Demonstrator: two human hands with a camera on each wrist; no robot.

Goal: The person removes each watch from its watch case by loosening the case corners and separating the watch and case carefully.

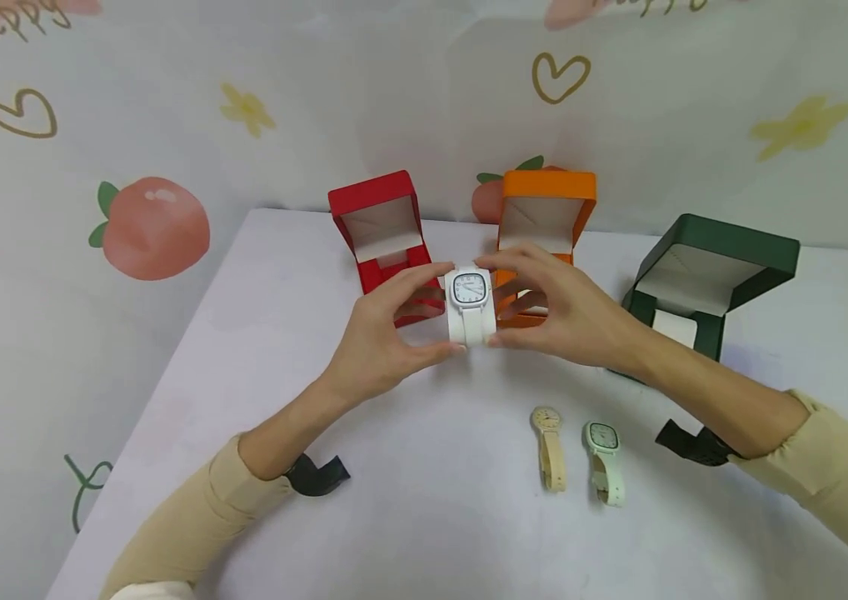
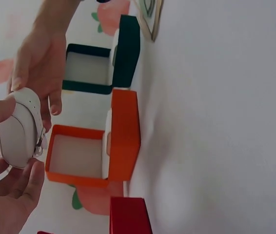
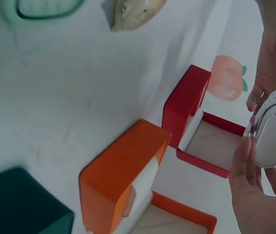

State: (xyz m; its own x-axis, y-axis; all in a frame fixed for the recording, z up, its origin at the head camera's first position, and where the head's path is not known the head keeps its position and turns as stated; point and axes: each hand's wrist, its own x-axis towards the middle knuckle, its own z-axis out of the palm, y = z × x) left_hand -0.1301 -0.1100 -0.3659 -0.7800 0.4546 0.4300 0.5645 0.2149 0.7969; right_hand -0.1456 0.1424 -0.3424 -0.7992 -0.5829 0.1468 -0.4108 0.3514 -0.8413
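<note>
A white wristwatch [image 1: 469,289] with a square-cornered dial is strapped round a white cushion [image 1: 489,323], held up above the table between both hands. My left hand [image 1: 373,337] pinches its left side, fingers at the top and thumb at the bottom. From the other side my right hand [image 1: 570,312] grips it in the same way. In the left wrist view the cushion [image 2: 13,141] shows its smooth rounded end, with the strap looped over it. Behind the hands stand an open red box [image 1: 375,196] and an open orange box [image 1: 547,183], both partly covered by fingers.
An open dark green box [image 1: 724,242] holding a white cushion [image 1: 674,327] stands at the right, partly behind my right forearm. Nearer on the white table [image 1: 409,517] lie a cream watch [image 1: 551,454] and a pale green watch [image 1: 604,437]. A printed cloth [image 1: 394,108] hangs behind.
</note>
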